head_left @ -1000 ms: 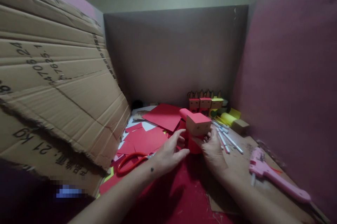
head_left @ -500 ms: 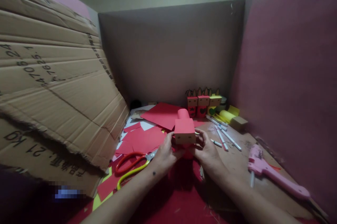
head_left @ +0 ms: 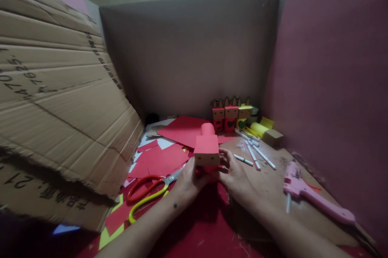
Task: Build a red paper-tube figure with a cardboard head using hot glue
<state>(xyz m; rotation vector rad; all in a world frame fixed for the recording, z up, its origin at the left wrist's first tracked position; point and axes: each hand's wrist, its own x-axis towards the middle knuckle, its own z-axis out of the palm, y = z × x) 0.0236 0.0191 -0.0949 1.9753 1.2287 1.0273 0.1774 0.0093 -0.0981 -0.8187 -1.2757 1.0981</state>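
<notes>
A red-topped cardboard box figure (head_left: 207, 145) is held in the middle of the view, its brown front showing two small dark marks. My left hand (head_left: 190, 177) grips its lower left side. On the right side, my right hand (head_left: 232, 173) has its fingers curled against the figure. Some red paper shows under the box, between the hands, partly hidden by them. Just behind the box stands a red paper tube (head_left: 207, 129); whether it is joined to the box I cannot tell.
Scissors (head_left: 148, 195) and red paper sheets (head_left: 160, 160) lie left. Several markers (head_left: 262, 156) and a pink glue gun (head_left: 315, 197) lie right. Finished-looking box figures (head_left: 231, 117) and a yellow roll (head_left: 259, 129) stand or lie behind. Torn cardboard (head_left: 60, 100) leans at left.
The view has shifted slightly, so most things appear a little further left. Both hands still hold the box figure, which sits slightly further left in view.
</notes>
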